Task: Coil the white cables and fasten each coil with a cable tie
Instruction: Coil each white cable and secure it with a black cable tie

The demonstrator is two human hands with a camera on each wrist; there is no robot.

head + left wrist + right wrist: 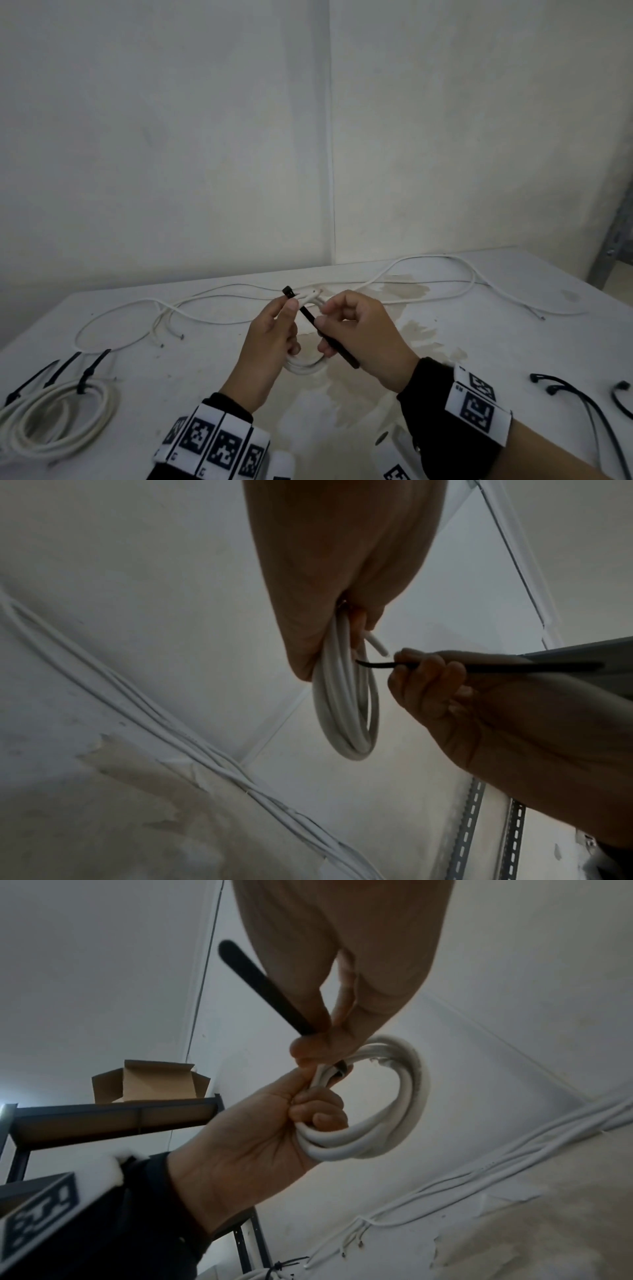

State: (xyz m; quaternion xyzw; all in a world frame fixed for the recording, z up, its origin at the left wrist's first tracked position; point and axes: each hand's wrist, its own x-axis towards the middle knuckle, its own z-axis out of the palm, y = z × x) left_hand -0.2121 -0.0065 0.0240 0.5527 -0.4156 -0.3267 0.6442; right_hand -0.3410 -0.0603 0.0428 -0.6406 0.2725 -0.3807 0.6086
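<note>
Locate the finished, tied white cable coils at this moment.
In the head view, the tied white cable coils lie at the table's near-left corner, left of the left hand, black tie tails pointing away.

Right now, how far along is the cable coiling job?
Done: tied coils lie at the table's left. In hand: the left hand grips a small coil while the right hand pinches a black tie across it, not yet closed. Left: loose cables behind, spare ties on the right.

Black sleeves (pixel 424 394) end in white wristbands (pixel 478 404) printed with square black-and-white coded markers (pixel 224 448).
</note>
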